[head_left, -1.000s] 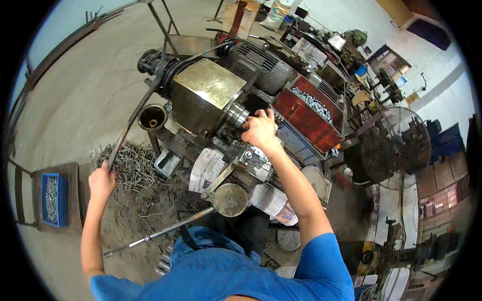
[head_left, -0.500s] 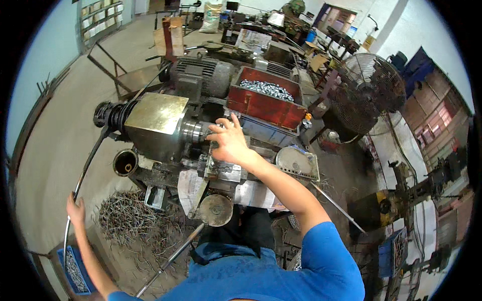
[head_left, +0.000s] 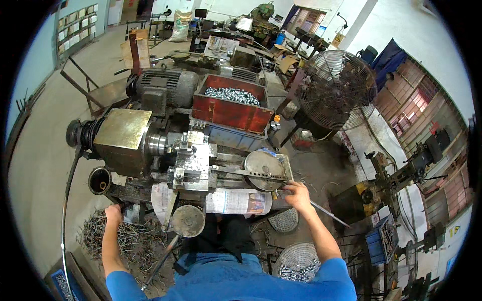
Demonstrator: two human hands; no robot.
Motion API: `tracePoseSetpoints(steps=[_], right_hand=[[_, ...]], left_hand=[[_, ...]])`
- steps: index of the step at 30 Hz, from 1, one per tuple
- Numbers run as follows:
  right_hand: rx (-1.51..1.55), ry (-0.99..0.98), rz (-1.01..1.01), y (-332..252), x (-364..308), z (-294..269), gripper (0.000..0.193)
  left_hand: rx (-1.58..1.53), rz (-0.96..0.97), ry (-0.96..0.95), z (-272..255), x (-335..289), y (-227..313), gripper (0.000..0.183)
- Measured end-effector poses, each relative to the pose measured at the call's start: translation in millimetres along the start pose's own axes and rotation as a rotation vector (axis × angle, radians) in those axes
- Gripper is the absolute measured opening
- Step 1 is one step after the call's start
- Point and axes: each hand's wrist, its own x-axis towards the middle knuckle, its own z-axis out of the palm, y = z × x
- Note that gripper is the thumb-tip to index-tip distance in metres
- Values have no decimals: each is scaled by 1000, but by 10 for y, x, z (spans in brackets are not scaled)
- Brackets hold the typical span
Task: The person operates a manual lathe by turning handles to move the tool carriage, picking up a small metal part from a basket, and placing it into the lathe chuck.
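Note:
My left hand is closed in a fist beside a small metal tray, low at the left side of the lathe-like machine; anything inside it is hidden. My right hand has curled fingers at the outer end of a flat perforated bar, close to the upper end of a metal rod. What those fingers grip cannot be made out. Between the hands stands the machine's slide block, with bolted clamps on top, facing the bright spindle. A round disc lies behind the bar.
Beyond the slide, a red bin holds many small metal parts. A motor and a brass-coloured cover stand left. Metal shavings cover the floor below. A large fan stands right. A round pad is near my legs.
My left hand has left the long thin rod and moved right to the small tray. My right hand has moved from the spindle to the bar's outer end. The view has shifted right.

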Motion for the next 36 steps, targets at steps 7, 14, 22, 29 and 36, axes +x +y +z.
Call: tracePoseSetpoints(steps=[7,14,22,29,36], right_hand=[[-420,-164,672,1577,-1064,30,56],[-438,-178,804,1489,-1317,318,30],[-67,-18,712,-29,-2273,442,29],[203,11,711,-651,-2341,571,33],[162,3,718,-532,-2365,607,39]], left_hand=[[-376,-306,24,-25,-375,38,35],[-689,-360,-220,816,-1085,-531,31],[-1034,-544,-428,651,-1701,-440,22],[-956,-391,-353,737,-1397,-449,22],[-834,-253,-262,481,-1088,-210,25]])
